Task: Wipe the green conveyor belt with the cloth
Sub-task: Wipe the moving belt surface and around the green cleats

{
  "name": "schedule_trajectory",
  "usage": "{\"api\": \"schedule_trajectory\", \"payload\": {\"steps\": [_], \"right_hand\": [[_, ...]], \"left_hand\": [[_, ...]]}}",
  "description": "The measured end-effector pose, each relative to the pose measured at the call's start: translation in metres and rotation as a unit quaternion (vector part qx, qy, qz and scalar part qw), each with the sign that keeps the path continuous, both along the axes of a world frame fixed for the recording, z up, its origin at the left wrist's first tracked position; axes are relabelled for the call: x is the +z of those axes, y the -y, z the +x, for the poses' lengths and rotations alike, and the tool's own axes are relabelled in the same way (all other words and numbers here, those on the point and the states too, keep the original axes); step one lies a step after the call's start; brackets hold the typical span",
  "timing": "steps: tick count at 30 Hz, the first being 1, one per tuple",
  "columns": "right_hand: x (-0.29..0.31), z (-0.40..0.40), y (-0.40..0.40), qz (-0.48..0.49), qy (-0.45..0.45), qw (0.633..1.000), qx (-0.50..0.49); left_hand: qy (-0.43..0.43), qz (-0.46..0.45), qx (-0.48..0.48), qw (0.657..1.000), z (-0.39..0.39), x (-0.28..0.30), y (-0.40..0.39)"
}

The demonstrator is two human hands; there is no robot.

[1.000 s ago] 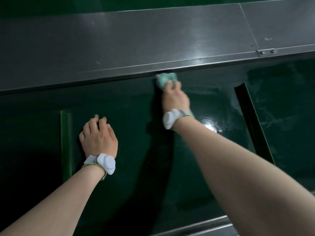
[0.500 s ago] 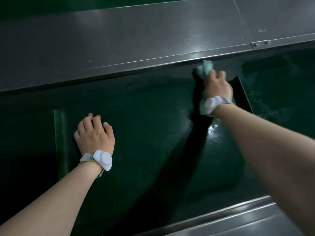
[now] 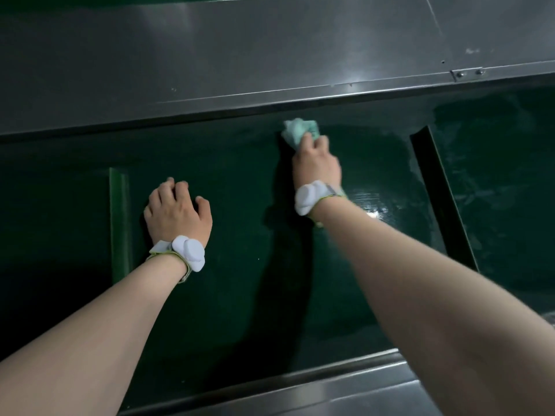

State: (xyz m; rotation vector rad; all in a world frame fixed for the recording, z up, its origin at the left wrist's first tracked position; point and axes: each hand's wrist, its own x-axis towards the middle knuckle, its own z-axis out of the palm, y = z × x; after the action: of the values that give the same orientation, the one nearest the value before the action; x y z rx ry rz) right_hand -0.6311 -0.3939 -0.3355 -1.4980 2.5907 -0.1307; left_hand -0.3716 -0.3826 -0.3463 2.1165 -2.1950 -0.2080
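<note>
Head view, the only one you've got: your right hand point(image 3: 316, 166) is just right of centre, in the upper half of the frame, fingers closed around a crumpled pale teal cloth point(image 3: 300, 131). Most of that cloth is buried under your fingers and palm, so only a bunched tuft sticks out past your fingertips. It's pressed onto the dark green conveyor belt point(image 3: 240, 181), just beside the shadowed lip of the brushed steel side panel point(image 3: 240, 55) that fills the top of the frame.

Your left hand point(image 3: 177, 213) sits left of centre, palm down on the belt with the fingers loosely spread and curled a bit, holding nothing. Its fingertips are hard to make out against the dark surface.

Both wrists carry a white padded wrist device point(image 3: 189, 253) on a thin yellow-green strap; no logo readable on either. Your right forearm runs off the lower right corner and covers a good chunk of belt.

A raised green cleat point(image 3: 120, 223) stands left of your left hand, and a second dark cleat point(image 3: 441, 193) slants down on the right. The belt's left side sinks into near-black shadow. There's a wet glare spot right of your right wrist, and smeary streaks at far right. No writing visible anywhere, just a small screwed bracket point(image 3: 468, 74) at upper right.
</note>
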Motion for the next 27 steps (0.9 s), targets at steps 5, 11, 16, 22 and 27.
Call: {"api": "schedule_trajectory", "payload": {"steps": [5,11,16,22,27], "right_hand": [[-0.001,0.107,-0.027,0.027,0.034,0.984,0.172],[0.014,0.060,-0.037,0.019,0.000,0.988,0.151],[0.026,-0.009,-0.018,0.005,-0.012,1.000,-0.001],[0.007,0.069,0.025,0.003,0.002,1.000,-0.014],[0.003,0.201,0.053,0.019,0.070,0.986,0.152]], "left_hand": [[-0.043,0.028,-0.012,0.999,0.011,0.016,0.014],[-0.093,-0.052,-0.039,0.993,0.057,0.037,0.045],[-0.133,-0.078,-0.012,0.988,0.098,0.053,0.061],[-0.152,-0.087,-0.018,0.984,0.132,0.046,0.062],[-0.187,-0.108,0.047,0.975,0.137,0.041,0.055]]}}
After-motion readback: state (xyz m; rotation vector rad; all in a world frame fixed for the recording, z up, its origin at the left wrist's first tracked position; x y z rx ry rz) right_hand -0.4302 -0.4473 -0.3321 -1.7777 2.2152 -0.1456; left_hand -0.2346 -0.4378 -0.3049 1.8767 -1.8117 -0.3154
